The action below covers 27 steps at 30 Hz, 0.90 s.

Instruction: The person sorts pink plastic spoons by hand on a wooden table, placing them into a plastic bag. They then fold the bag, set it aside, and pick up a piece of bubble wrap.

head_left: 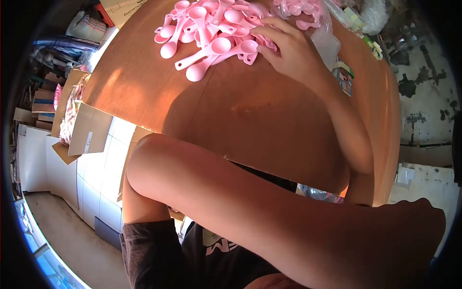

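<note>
A heap of pink plastic measuring spoons [207, 24] lies on the far part of the brown wooden table [216, 111]. My right hand [288, 48] reaches in from the right and touches the heap's right edge. Its thumb and fingers are apart, with pink spoons beneath and between them; no firm grip shows. My left forearm crosses low in front of me, the elbow at the table's near edge. At the lower right, my left hand [416, 224] is curled in shadow, knuckles outward. Whatever its fingers might hold is hidden.
A clear plastic bag [327, 24] with more pink spoons sits behind my right hand. A small printed box [343, 77] stands near the table's right side. Left of the table, an open cardboard box [89, 127] holds packaged goods. Crumpled clear plastic [378, 17] lies at the far right.
</note>
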Each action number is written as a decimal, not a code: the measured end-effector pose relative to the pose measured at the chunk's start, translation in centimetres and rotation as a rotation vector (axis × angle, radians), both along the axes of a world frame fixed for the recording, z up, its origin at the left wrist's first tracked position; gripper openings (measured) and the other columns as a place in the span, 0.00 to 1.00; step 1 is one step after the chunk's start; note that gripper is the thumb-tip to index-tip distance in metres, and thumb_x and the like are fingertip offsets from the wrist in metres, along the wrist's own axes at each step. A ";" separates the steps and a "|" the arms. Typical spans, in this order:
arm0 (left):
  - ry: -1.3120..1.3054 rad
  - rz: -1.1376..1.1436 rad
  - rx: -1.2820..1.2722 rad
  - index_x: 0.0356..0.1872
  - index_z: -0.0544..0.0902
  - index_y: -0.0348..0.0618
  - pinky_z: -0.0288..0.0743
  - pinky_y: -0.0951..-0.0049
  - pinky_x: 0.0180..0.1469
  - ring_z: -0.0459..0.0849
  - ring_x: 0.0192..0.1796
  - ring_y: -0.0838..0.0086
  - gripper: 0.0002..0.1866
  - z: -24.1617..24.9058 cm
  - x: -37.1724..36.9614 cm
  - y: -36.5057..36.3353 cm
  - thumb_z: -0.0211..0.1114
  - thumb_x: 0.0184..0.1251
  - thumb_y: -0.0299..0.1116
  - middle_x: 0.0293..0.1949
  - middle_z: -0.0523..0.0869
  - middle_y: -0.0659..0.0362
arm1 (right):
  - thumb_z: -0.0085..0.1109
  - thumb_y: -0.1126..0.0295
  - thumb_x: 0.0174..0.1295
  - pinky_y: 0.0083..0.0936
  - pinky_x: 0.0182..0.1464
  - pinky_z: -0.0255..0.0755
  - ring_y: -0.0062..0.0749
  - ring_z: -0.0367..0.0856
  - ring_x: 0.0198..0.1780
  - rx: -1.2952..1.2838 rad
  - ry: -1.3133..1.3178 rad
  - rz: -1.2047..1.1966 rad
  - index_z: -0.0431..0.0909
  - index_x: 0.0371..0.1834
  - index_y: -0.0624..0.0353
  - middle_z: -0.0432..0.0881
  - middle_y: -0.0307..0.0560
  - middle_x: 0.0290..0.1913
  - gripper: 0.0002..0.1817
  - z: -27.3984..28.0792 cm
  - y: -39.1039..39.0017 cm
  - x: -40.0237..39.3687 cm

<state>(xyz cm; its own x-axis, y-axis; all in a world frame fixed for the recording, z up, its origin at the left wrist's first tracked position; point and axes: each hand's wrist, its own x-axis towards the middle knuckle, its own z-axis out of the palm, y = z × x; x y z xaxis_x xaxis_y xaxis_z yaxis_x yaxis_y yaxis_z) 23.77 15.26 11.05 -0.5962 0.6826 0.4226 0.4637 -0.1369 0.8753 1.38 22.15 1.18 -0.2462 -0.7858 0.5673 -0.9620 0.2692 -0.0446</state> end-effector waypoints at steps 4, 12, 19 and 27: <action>-0.038 -0.169 0.191 0.50 0.75 0.35 0.77 0.63 0.50 0.82 0.47 0.60 0.24 1.2 -0.9 2.0 0.64 0.53 0.39 0.41 0.81 0.50 | 0.59 0.72 0.59 0.33 0.50 0.76 0.45 0.82 0.47 0.021 -0.099 -0.152 0.83 0.45 0.60 0.84 0.48 0.46 0.11 1.9 3.1 -1.6; -0.114 -0.234 0.196 0.47 0.79 0.35 0.78 0.64 0.49 0.84 0.48 0.57 0.13 -0.7 -3.4 4.1 0.59 0.62 0.28 0.42 0.84 0.48 | 0.56 0.70 0.53 0.43 0.50 0.76 0.57 0.83 0.48 0.451 -0.286 -0.625 0.83 0.39 0.70 0.83 0.67 0.44 0.15 -0.4 1.5 -10.7; -0.152 -0.200 -0.204 0.50 0.78 0.35 0.77 0.60 0.48 0.84 0.47 0.56 0.15 -5.2 -4.9 -1.5 0.60 0.69 0.35 0.42 0.84 0.49 | 0.56 0.41 0.56 0.53 0.60 0.70 0.65 0.73 0.63 0.085 -0.271 -0.971 0.54 0.73 0.50 0.68 0.72 0.65 0.44 -3.9 -2.8 -19.7; 0.076 0.001 -0.655 0.53 0.78 0.39 0.76 0.54 0.47 0.83 0.46 0.51 0.17 -7.8 -6.3 -5.5 0.61 0.69 0.39 0.43 0.82 0.46 | 0.60 0.37 0.52 0.58 0.62 0.67 0.63 0.60 0.71 0.106 -0.212 -1.089 0.54 0.76 0.45 0.58 0.66 0.71 0.50 -4.5 -5.3 -24.2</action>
